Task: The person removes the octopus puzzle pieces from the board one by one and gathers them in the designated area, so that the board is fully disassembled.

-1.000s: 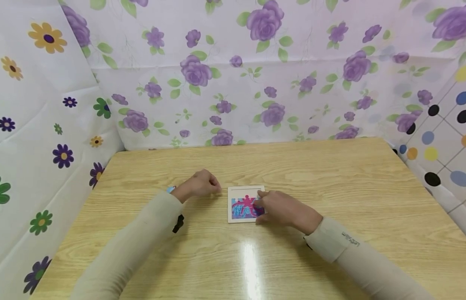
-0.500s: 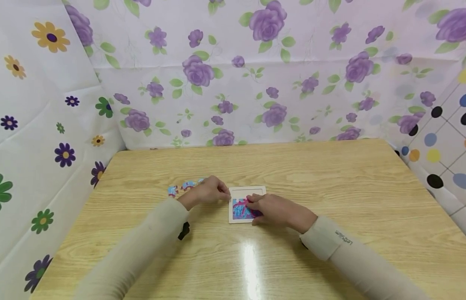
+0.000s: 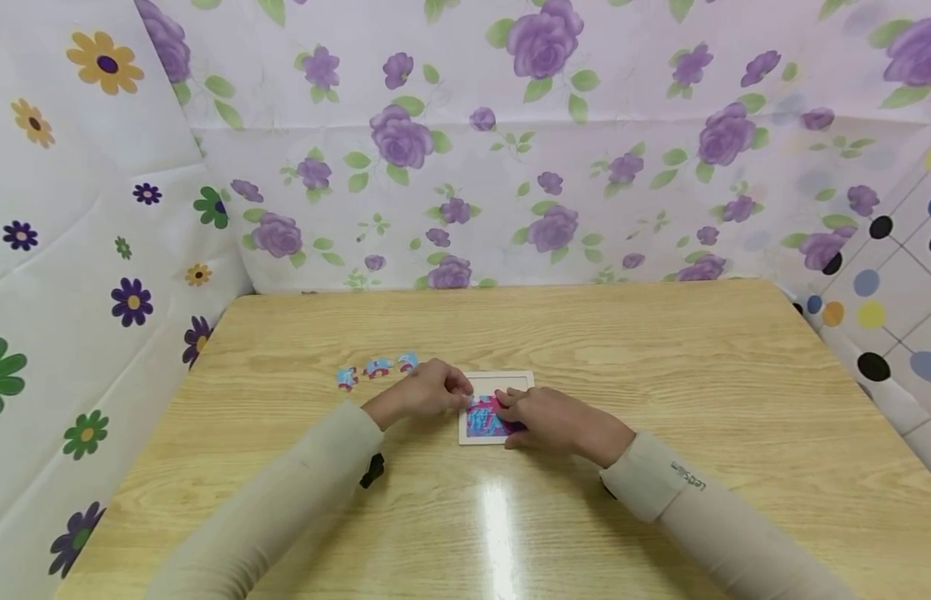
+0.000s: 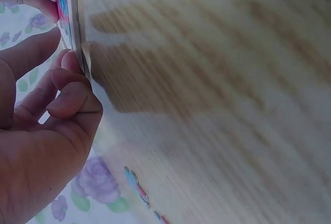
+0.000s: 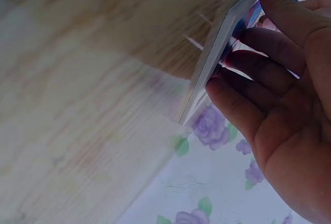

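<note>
A small white-framed jigsaw puzzle (image 3: pixel 484 442) lies mid-table, a pink and blue picture filling its lower part and a bare strip (image 3: pixel 503 383) along its far side. At its left edge my left hand (image 3: pixel 432 388) holds the frame, with curled fingers against the rim and the thumb over the top face. Spread across its right side is my right hand (image 3: pixel 558 422). In the right wrist view the right fingertips (image 5: pixel 232 58) rest on the picture and rim, and the thumb (image 5: pixel 276 4) touches another edge.
Three loose jigsaw pieces (image 3: pixel 377 367) lie in a row on the wooden table (image 3: pixel 660 358), beyond the left forearm. A flowered cloth (image 3: pixel 480 192) hangs behind the table's far edge, with patterned cloths at both sides.
My left hand has moved right and slightly nearer, from beside the puzzle onto its left edge, uncovering the loose pieces. My right hand has slid a little left over the picture.
</note>
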The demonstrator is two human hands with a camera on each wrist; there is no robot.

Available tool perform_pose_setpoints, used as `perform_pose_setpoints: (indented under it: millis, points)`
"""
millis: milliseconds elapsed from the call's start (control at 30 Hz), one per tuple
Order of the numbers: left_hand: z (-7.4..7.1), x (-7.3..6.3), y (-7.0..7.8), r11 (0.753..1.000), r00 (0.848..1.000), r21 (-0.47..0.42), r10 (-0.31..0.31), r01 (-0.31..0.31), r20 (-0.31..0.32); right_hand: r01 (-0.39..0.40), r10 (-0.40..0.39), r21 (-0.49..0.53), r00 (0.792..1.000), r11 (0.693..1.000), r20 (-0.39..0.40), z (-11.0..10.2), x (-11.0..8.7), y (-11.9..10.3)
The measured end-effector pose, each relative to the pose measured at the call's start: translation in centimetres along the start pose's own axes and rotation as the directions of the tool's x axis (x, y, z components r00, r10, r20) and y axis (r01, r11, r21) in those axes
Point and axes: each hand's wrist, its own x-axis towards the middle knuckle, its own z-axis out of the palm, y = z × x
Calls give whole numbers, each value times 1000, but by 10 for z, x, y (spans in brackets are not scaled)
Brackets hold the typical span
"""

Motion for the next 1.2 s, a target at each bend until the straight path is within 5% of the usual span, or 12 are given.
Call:
perform_pose_setpoints:
  millis: [533, 1200]
  points:
    - [1, 1, 1, 999, 999, 16, 36, -36, 3, -10, 10, 2, 1000, 1000, 3, -3, -2, -2]
    - [7, 8, 6, 995, 996, 89, -37, 43, -78, -36, 36, 19, 999, 999, 16, -4, 1, -4]
